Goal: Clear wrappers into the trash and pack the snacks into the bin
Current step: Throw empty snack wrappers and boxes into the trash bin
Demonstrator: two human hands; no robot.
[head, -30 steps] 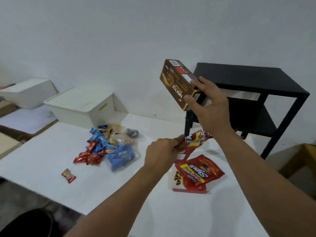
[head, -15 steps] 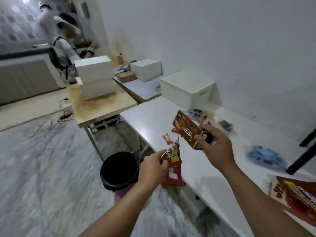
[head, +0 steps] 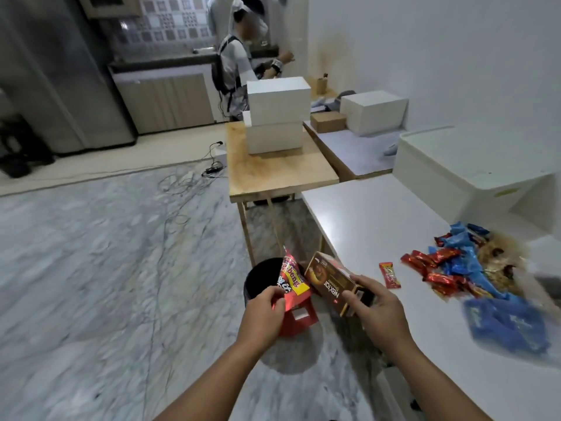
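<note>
My left hand [head: 263, 311] grips a red and yellow wrapper [head: 292, 284] together with a flat red carton [head: 299, 318], held right over the black trash can [head: 258, 278] on the floor. My right hand [head: 374, 308] holds a brown Nextar box [head: 329, 281] just right of the wrappers, at the white table's [head: 379, 220] near left corner. A pile of red, blue and gold snacks [head: 464, 265] lies on the table, with a single red sachet [head: 389, 275] apart from it. The white lidded bin [head: 473, 168] stands at the back right.
A blue snack bag [head: 507, 325] lies blurred at the table's right. A wooden table [head: 279, 168] with stacked white boxes [head: 277, 113] stands beyond. Cables [head: 182, 183] trail across the marble floor. Another person [head: 239, 56] works at the far counter.
My view swung left from the black shelf toward the floor. Both hands carried the wrappers and the box from above the table over the trash can.
</note>
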